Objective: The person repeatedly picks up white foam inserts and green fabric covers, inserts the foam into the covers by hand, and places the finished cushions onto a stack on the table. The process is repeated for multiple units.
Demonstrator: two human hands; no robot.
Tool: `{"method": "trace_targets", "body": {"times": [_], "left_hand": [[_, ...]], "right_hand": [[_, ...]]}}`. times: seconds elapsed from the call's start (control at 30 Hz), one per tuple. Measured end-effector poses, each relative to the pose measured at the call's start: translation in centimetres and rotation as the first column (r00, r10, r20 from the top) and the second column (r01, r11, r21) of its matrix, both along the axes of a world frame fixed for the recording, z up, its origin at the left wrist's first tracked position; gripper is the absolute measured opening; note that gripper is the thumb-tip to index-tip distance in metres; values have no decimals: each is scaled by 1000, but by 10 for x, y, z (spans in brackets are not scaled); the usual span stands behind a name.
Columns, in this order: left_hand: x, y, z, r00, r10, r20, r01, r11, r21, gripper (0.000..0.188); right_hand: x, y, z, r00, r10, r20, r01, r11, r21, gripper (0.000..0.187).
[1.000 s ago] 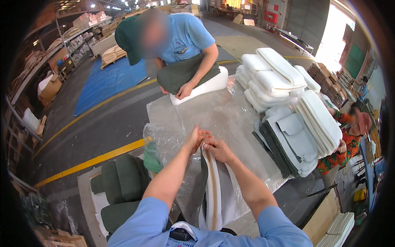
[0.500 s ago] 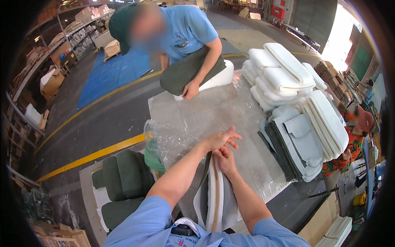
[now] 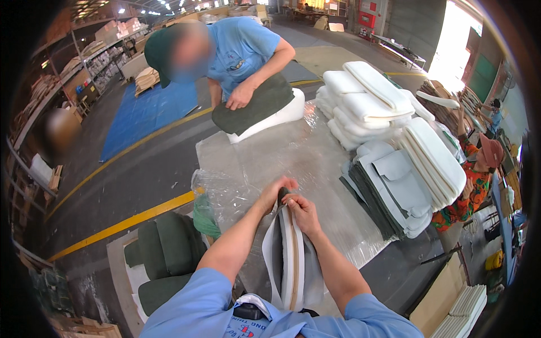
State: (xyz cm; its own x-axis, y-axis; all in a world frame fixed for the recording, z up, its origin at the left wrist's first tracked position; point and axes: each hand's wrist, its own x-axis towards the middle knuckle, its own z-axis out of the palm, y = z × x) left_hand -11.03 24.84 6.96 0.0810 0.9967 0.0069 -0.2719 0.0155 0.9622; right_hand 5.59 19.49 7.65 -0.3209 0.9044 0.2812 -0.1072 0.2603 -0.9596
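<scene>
The far end of a grey-and-white cushion cover (image 3: 301,265) was pinched between the thumb and fingers of the right hand (image 3: 303,212); the left hand (image 3: 276,189) was partly curled beside it, its hold uncertain. The cover was stretched toward the body over the plastic-covered table (image 3: 253,158).

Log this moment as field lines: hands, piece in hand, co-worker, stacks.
Left hand: by far end of a gray-and-white piece; contact unclear
Right hand: pinching it near that end
Detail: tan strip runs lengthwise
Co-worker: opposite, bent over dark green cover on white foam
Right stacks: white pads, gray pieces
Left stacks: dark green cushions
</scene>
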Motion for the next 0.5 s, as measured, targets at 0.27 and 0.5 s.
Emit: {"method": "trace_targets", "body": {"times": [0.27,0.5], "left_hand": [[-47,-30,-7,867,158,-473,-173,985,13,33],[-66,-96,-7,867,444,-228,-497,805,-324,20]], "right_hand": [[133,-104,-6,968,-225,110,244,947,-211,45],[214,-267,-38,896,-444,-15,310,648,-696,66]]}}
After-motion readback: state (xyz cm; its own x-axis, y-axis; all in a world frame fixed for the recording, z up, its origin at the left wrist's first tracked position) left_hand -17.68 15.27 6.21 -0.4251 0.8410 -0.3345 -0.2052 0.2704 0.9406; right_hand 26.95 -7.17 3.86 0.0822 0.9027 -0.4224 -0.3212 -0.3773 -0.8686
